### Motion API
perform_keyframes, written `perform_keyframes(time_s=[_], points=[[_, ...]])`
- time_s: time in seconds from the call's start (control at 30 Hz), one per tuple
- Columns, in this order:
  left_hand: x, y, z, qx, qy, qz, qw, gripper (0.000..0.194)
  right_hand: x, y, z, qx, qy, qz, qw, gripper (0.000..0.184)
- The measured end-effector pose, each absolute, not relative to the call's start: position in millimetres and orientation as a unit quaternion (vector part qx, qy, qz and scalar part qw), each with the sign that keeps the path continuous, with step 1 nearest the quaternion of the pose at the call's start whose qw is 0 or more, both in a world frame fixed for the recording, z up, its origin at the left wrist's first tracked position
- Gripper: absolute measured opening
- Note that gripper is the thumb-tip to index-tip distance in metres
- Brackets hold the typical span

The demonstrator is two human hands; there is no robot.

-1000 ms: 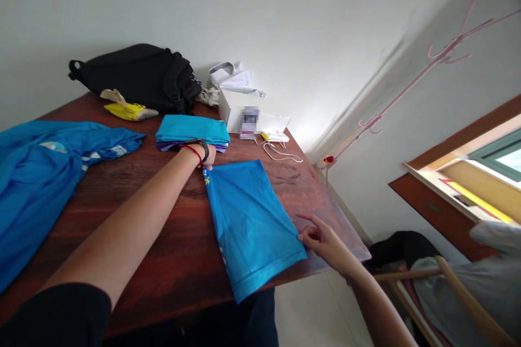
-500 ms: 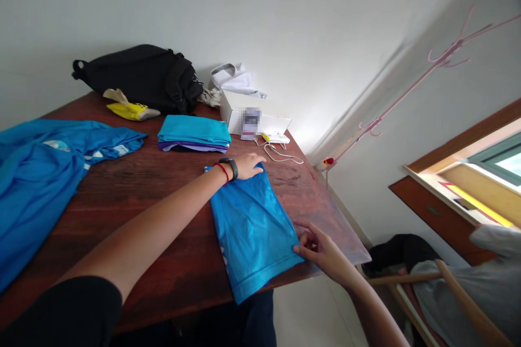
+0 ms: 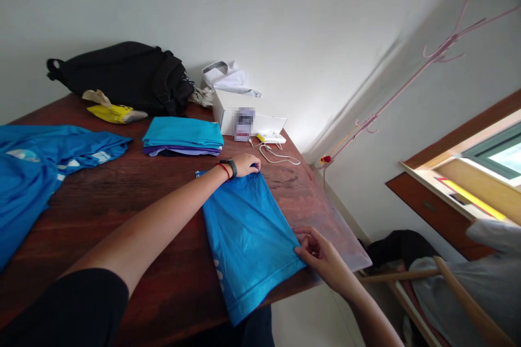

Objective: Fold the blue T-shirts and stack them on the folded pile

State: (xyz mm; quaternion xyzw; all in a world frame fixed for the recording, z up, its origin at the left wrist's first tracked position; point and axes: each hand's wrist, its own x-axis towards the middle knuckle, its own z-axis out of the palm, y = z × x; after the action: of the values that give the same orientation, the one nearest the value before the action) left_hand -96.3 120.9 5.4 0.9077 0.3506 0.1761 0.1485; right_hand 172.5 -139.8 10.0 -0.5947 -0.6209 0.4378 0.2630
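A folded blue shirt (image 3: 252, 238) lies lengthwise on the wooden table, its near hem jutting past the front edge. White marks run along its left side. My left hand (image 3: 245, 165), with a black band and a red string at the wrist, reaches across to the far end and pinches the far right corner. Thumb and fingers of my right hand (image 3: 319, 256) are closed on the near right corner. Beyond my left forearm sits a stack of folded clothes (image 3: 183, 133), turquoise on top and purple below. Another blue shirt (image 3: 24, 184) lies loosely spread at the left.
The wooden table (image 3: 163, 227) has a clear plastic sheet at its right corner. A black backpack (image 3: 126, 76), a yellow item (image 3: 109, 113), a white box (image 3: 228, 105) and a cable (image 3: 280, 161) lie along the back. A pink coat rack (image 3: 407, 87) and a seated person (image 3: 448, 293) are to the right.
My left hand's fingers have curled in at the far corner, and the shirt's near end has shifted slightly toward me. The view has turned a little to the right.
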Motion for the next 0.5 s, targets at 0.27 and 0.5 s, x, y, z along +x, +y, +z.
perform_keyframes(time_s=[0.27,0.5], points=[[-86.7,118.9,15.3,0.894,0.401,0.154,0.130,0.008,179.2,-140.7,-3.2,-0.629,-0.655,0.357,0.218,0.031],[-76.4,53.9,18.4,0.897,0.387,0.208,0.035,0.034,177.3,-143.5,-3.5,-0.651,-0.687,0.260,0.192,0.027]])
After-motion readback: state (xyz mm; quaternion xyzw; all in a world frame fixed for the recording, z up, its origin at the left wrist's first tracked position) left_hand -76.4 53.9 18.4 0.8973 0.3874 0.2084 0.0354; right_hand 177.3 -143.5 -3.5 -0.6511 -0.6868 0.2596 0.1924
